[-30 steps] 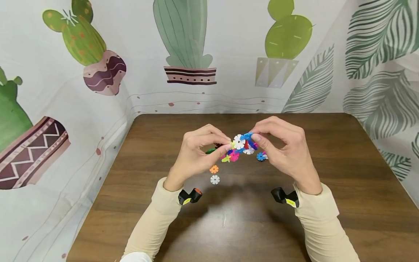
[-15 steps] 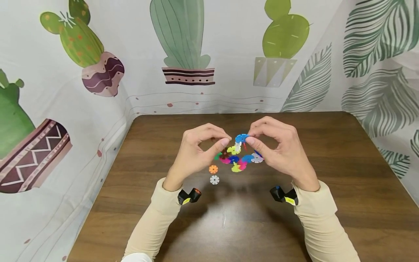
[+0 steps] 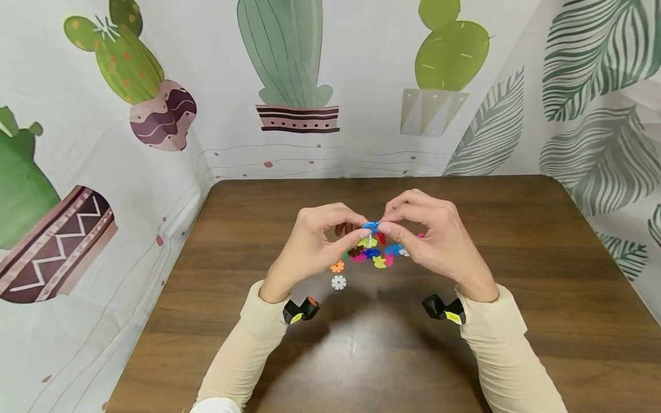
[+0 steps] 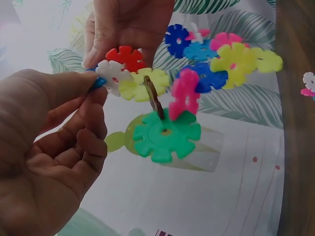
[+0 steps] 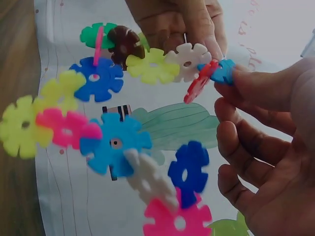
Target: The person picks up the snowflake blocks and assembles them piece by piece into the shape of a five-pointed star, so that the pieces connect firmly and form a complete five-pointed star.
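A chain of colourful notched snowflake discs hangs between my hands in the head view. Its top piece is a blue snowflake disc. My left hand pinches one side of that disc with thumb and fingertips, and my right hand pinches the other side. In the right wrist view, a red disc and a white disc join at the blue one. Yellow, brown and green discs follow along the chain. Fingers hide part of the blue disc.
An orange disc and a white disc lie loose on the brown wooden table, near my left hand. A printed cactus cloth stands behind the table. Each wrist carries a small black camera.
My left hand let go of a yellow-green part of the chain and now pinches the blue disc. The right hand, holding that disc throughout, has moved left, and the chain has swung and spread.
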Tool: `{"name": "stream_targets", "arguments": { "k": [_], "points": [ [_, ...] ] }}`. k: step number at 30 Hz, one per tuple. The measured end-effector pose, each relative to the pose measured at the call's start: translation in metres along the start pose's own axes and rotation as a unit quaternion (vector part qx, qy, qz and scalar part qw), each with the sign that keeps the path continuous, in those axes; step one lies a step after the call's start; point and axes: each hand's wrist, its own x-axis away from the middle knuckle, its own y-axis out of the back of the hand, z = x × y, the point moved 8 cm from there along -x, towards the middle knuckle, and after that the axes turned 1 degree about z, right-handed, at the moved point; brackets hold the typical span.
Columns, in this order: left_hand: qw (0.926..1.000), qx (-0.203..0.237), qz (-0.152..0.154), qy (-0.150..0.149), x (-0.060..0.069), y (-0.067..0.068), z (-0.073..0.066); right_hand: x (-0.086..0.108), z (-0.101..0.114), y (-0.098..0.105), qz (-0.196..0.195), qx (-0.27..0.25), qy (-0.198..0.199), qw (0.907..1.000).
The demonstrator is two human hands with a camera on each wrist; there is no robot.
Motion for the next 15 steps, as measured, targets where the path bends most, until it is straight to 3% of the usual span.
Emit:
{"name": "stream_targets", "arguments": {
  "k": [3, 6, 8, 11, 13, 15],
  "points": [
    [1.0, 0.003, -0.009, -0.001, 0.0, 0.011, 0.001, -0.002, -0.008, 0.003, -0.008, -0.013, -0.018, 0.9997],
    [0.9989, 0.038, -0.027, 0.01, 0.002, 0.028, 0.002, -0.001, -0.035, 0.002, -0.004, -0.056, -0.092, 0.9942],
    [0.9964, 0.069, -0.041, 0.025, 0.005, 0.038, 0.004, 0.002, -0.06, -0.004, 0.003, -0.108, -0.152, 0.9826],
    [0.9916, 0.11, -0.053, 0.043, 0.008, 0.048, 0.005, 0.01, -0.101, -0.022, 0.011, -0.208, -0.225, 0.9518],
    [0.9898, 0.122, -0.056, 0.049, 0.009, 0.051, 0.006, 0.015, -0.122, -0.039, 0.015, -0.262, -0.241, 0.9344],
    [0.9889, 0.128, -0.057, 0.048, 0.01, 0.052, 0.006, 0.018, -0.137, -0.059, 0.031, -0.282, -0.237, 0.9293]
  ]
}}
